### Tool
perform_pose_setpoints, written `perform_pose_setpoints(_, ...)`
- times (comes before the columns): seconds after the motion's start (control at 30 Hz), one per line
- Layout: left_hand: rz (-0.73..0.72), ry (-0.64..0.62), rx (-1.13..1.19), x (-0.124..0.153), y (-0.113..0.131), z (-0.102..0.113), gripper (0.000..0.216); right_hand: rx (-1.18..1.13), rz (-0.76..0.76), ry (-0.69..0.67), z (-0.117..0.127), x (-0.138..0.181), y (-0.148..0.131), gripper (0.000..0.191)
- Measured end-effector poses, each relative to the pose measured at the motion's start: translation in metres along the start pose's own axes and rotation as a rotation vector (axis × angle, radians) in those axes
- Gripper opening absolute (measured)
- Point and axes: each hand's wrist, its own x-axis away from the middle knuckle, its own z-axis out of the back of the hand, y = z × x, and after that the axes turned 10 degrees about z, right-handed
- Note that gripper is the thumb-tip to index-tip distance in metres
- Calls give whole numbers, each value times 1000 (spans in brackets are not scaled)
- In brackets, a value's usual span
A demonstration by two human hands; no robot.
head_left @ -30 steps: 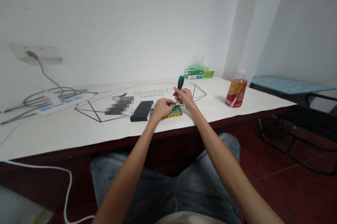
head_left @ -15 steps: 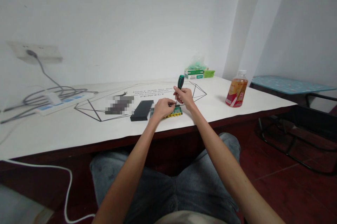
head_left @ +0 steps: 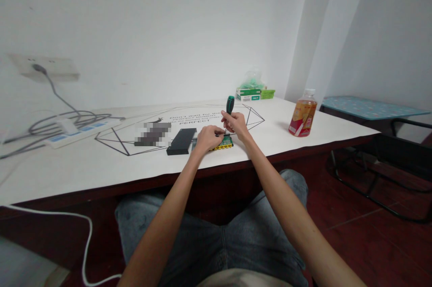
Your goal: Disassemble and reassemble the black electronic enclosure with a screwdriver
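Right fingers hold the screwdriver (seemingly touching the green board).

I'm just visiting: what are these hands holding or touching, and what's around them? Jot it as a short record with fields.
Right hand: gripping a green-and-black screwdriver, handle up
Left hand: touching a yellow-edged green board
Left of board: black case
Right of hands: drink bottle
Farther back: green boxes
Far left: power strip
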Motion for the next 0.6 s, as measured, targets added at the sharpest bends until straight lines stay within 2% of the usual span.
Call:
perform_pose_setpoints(0.27, -79, -48, 120, -7, -9, -3, 25, 26, -23, -112, 2, -1, 1, 60)
perform_pose_setpoints(0.6, -50, -95, 171, -9, -10, -2, 28, 20, -42, -142, 2, 1, -3, 61)
